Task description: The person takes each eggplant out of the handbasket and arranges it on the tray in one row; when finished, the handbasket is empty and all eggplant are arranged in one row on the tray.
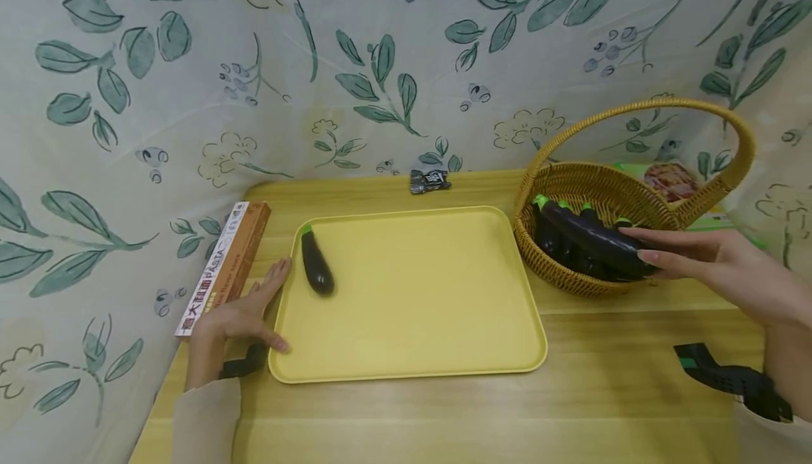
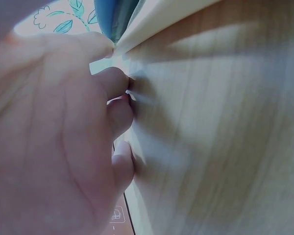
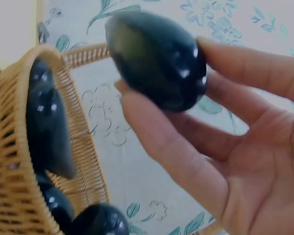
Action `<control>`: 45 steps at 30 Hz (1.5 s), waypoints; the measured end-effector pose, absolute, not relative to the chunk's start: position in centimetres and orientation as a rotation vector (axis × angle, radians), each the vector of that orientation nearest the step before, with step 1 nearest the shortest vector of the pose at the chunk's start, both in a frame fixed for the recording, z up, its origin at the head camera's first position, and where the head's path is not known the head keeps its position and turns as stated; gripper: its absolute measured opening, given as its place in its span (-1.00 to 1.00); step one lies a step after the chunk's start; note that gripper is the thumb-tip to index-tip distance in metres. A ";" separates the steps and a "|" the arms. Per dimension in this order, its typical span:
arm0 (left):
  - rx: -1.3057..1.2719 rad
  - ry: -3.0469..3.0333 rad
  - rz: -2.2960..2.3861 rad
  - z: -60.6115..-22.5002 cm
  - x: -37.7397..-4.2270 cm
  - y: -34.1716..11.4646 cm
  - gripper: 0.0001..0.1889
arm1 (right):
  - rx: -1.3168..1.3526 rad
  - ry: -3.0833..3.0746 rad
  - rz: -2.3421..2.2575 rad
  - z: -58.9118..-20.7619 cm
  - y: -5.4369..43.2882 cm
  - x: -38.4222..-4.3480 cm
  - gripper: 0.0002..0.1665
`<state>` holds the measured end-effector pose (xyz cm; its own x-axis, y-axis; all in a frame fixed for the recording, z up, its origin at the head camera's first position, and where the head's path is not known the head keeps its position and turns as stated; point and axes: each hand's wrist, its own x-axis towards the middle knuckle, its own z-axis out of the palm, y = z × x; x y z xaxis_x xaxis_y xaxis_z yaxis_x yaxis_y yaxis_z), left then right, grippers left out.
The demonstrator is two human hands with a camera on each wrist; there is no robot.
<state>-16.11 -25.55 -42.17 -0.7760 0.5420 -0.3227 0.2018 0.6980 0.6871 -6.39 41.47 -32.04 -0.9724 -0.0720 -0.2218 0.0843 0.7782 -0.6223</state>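
My right hand (image 1: pixel 717 263) pinches the rounded end of a dark purple eggplant (image 1: pixel 593 235) between thumb and fingers. In the head view that eggplant overlaps the woven basket (image 1: pixel 558 281), its green stem pointing left. The right wrist view shows the held eggplant (image 3: pixel 157 63) raised beside the basket (image 3: pixel 12 122), with other eggplants (image 3: pixel 49 127) inside. Another eggplant (image 1: pixel 316 263) lies on the left part of the yellow tray (image 1: pixel 412 295). At the tray's left edge rests my left hand (image 1: pixel 244 312), fingers spread loosely, thumb at the rim. Its fingertips (image 2: pixel 121 120) meet the tabletop.
A pasta box (image 1: pixel 222 266) lies on the table left of my left hand. Behind the tray is a small black packet (image 1: pixel 430 180). The basket's tall handle (image 1: pixel 647 103) arches over its opening, and a green package (image 1: pixel 710 221) sits behind it. Floral cloth (image 1: pixel 380 41) backs the table.
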 end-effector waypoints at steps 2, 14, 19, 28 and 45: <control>0.571 2.394 0.888 -42.2 -16.1 -25.7 0.65 | -0.008 2.721 -0.957 -31.7 41.1 -6.1 -0.36; 0.560 2.421 0.846 -42.7 -16.2 -25.9 0.66 | -0.359 2.512 -1.231 -31.0 29.1 -9.9 -0.47; 0.574 2.417 0.846 -42.5 -16.4 -25.5 0.65 | -0.408 2.358 -1.393 -34.4 20.6 -13.7 -0.45; 0.551 2.422 0.839 -42.4 -16.4 -25.4 0.66 | -0.213 2.355 -1.515 -38.8 9.3 -16.9 -0.48; 0.549 2.402 0.858 -42.2 -16.2 -25.7 0.66 | -0.516 2.325 -1.326 -42.4 1.9 -18.3 -0.27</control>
